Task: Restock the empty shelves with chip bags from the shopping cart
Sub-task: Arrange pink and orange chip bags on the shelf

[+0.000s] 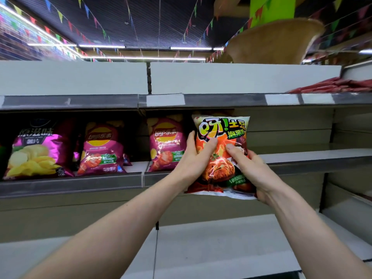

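1. Nearest the camera: the left forearm [120, 218] and right forearm [302, 218], both bare, reach up and away towards the shelving. Under them lies the low shelf [221, 242].
2. The left hand [193, 158] grips the left edge of the orange bag [221, 150]. Its thumb is pressed on the front and its fingers are curled behind, out of sight.
3. The right hand [251, 168] grips the bag's lower right corner, thumb on the front and fingers wrapped round the edge.
4. Bag position: upright, leaning a little, and held in the air against the front of the mid shelf [302, 164]. Its bottom seam hangs below the shelf rim, so it is not yet set down. Its top sits just under the rail above.
5. Neighbours: a pink bag [167, 143] is just left of it, a second pink bag [101, 148] is further left, and a purple bag [38, 152] is at far left. The shelf to the right of the orange bag is unfilled. The cart is not in view.
6. Top shelf [241, 77]: red packs [332, 85] at far right.
7. Handling, judged: the bag is light, air-puffed and soft. The film is glossy, so likely slippery, and the contents are brittle.
8. Hold, judged: grip at the side seams or corners with light pressure. Squeezing the middle risks crushing the chips or popping the bag.
9. Step in hand, judged: placing it. The base must be lifted over the rim, then stood beside the pink bag.
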